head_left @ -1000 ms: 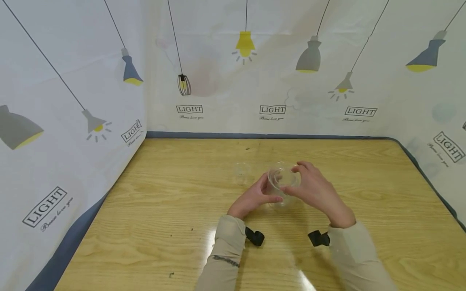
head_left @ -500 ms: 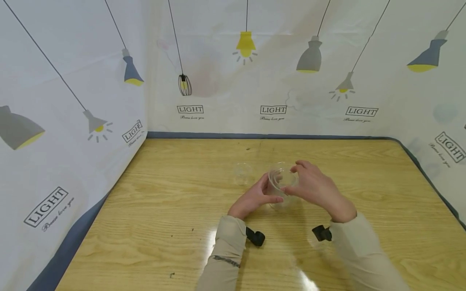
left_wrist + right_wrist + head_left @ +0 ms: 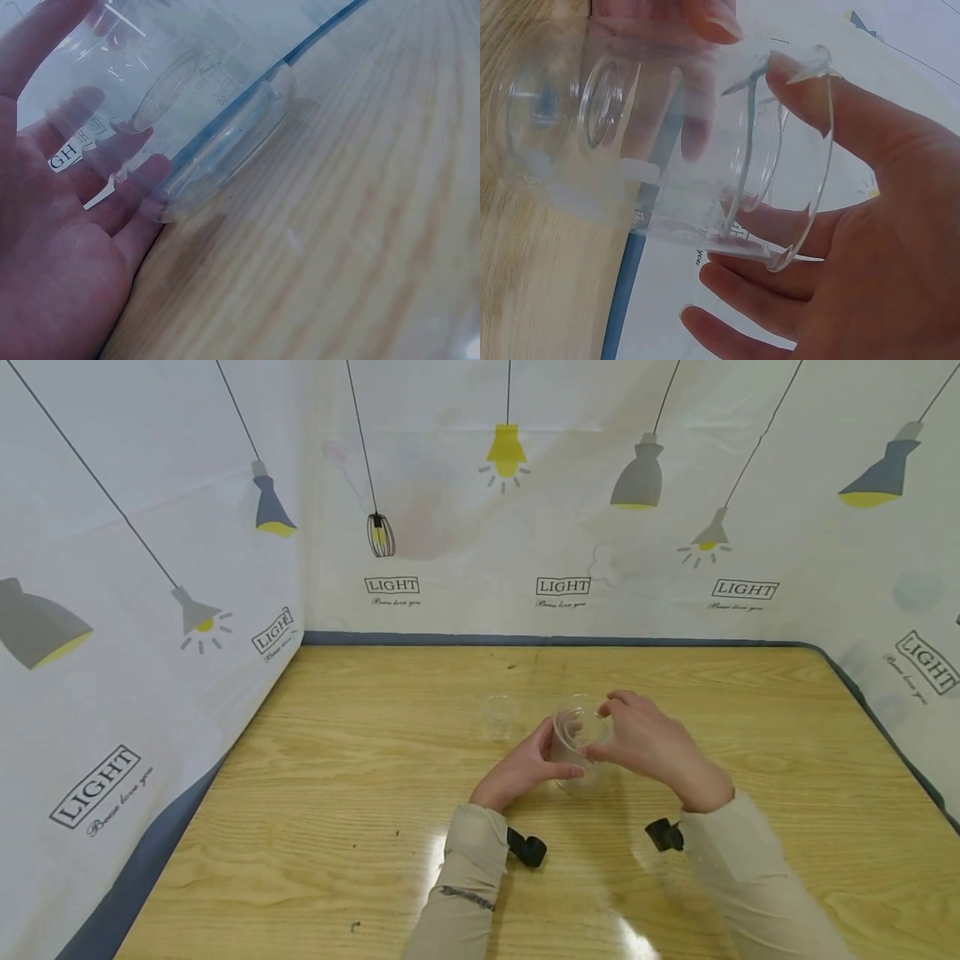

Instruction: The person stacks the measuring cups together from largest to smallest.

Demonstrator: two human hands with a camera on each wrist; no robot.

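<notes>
A clear glass beaker (image 3: 572,770) stands on the wooden table, with a smaller clear glass (image 3: 604,105) nested inside it. The left hand (image 3: 528,764) holds the beaker's near left side, thumb in front and fingers round the wall; the left wrist view has the fingertips close to its base (image 3: 225,169). From the right, the right hand (image 3: 652,743) reaches over the beaker's mouth. Its thumb and fingers pinch the inner glass near its rim (image 3: 742,157). Transparency makes the exact contact hard to see. Another small clear glass (image 3: 498,720) stands to the left, apart from both hands.
The light wooden table (image 3: 337,793) bears a few small dark marks. A white printed backdrop (image 3: 465,543) with lamp drawings encloses the back and sides, edged by a blue band (image 3: 427,638). Black camera mounts (image 3: 527,850) jut inward from the wrists.
The right wrist and forearm have swung slightly to the right and the wrist has risen a little, while the fingers stay at the glass rim. The left hand and the beaker hold still.
</notes>
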